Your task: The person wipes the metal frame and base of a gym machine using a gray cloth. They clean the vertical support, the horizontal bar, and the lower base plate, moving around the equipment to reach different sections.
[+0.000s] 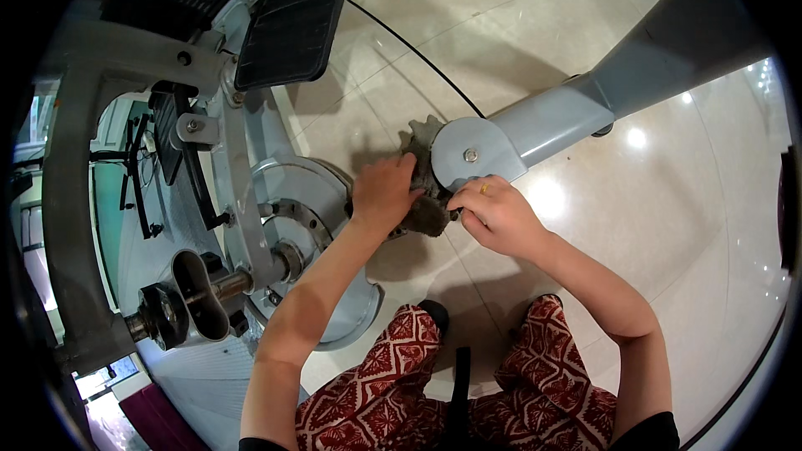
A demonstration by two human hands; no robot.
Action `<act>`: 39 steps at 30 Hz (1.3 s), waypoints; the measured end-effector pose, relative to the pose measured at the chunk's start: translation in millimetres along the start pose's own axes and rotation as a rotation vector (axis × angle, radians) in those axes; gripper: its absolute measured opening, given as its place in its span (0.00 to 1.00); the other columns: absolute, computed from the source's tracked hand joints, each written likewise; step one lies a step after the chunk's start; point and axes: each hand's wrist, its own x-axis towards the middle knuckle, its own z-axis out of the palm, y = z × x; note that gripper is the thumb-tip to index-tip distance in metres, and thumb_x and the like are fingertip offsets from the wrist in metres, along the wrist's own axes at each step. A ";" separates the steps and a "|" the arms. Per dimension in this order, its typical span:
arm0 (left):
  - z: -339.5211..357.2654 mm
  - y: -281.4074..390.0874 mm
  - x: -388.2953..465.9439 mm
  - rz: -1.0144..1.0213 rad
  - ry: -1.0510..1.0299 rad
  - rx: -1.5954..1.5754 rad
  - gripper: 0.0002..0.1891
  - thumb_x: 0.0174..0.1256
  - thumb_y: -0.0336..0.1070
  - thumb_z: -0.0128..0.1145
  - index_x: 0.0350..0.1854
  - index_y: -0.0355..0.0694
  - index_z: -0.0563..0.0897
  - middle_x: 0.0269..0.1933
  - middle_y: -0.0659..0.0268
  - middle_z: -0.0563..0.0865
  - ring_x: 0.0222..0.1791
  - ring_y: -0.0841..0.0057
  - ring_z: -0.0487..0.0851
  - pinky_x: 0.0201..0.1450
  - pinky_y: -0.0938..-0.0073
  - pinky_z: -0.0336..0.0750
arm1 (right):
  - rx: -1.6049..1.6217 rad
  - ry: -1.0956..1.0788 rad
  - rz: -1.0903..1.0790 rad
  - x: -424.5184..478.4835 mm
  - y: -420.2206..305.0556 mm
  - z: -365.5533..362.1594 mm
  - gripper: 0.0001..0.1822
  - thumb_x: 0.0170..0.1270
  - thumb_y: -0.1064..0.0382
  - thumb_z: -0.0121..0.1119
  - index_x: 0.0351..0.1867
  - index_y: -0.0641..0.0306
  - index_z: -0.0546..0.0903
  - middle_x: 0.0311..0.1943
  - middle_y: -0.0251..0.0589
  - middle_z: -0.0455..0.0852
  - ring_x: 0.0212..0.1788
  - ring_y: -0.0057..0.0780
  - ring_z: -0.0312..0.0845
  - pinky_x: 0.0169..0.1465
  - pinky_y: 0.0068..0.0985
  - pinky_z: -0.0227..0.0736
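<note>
A crumpled grey-brown cloth [426, 216] hangs against the round metal cover [471, 151] at the end of a grey machine arm. My left hand [383, 191] presses on the cloth with its fingers bent and partly hidden against it. At the lower edge of the cover, my right hand [498, 216], with a ring on one finger, pinches the right side of the cloth. A hex bolt [470, 155] sits in the middle of the cover. What lies behind the cloth is hidden.
At the left stands a grey metal machine frame [69, 200] with a round disc-shaped part [351, 319]. A black footplate [294, 19] juts in at the top. From the cover, a black cable [416, 53] runs up-left. The thick grey beam [651, 44] extends to the upper right over the tiled floor [626, 213].
</note>
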 end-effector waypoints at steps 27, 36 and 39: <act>-89.9 -65.8 -12.3 -0.221 -0.026 -1.414 0.07 0.60 0.27 0.53 0.40 0.39 0.76 0.34 0.75 0.79 0.32 0.90 0.73 0.36 0.87 0.66 | 0.043 0.006 0.069 0.0 -2.1 -5.9 0.07 0.52 0.71 0.52 0.33 0.62 0.79 0.32 0.40 0.81 0.38 0.42 0.76 0.45 0.35 0.69; -19.5 -13.6 -7.3 -0.036 -0.341 -0.609 0.12 0.50 0.31 0.59 0.39 0.37 0.79 0.34 0.59 0.84 0.35 0.70 0.82 0.39 0.72 0.75 | 0.042 -0.015 0.086 -2.0 -1.9 -7.1 0.07 0.51 0.71 0.53 0.34 0.61 0.78 0.31 0.40 0.81 0.37 0.42 0.76 0.43 0.36 0.69; -5.9 -3.3 -2.1 -0.005 -0.265 -0.465 0.09 0.46 0.32 0.60 0.32 0.38 0.80 0.28 0.58 0.83 0.32 0.63 0.82 0.36 0.68 0.75 | 0.040 -0.002 0.066 -3.0 0.3 -5.6 0.08 0.51 0.72 0.54 0.33 0.60 0.78 0.31 0.40 0.81 0.36 0.42 0.76 0.43 0.35 0.69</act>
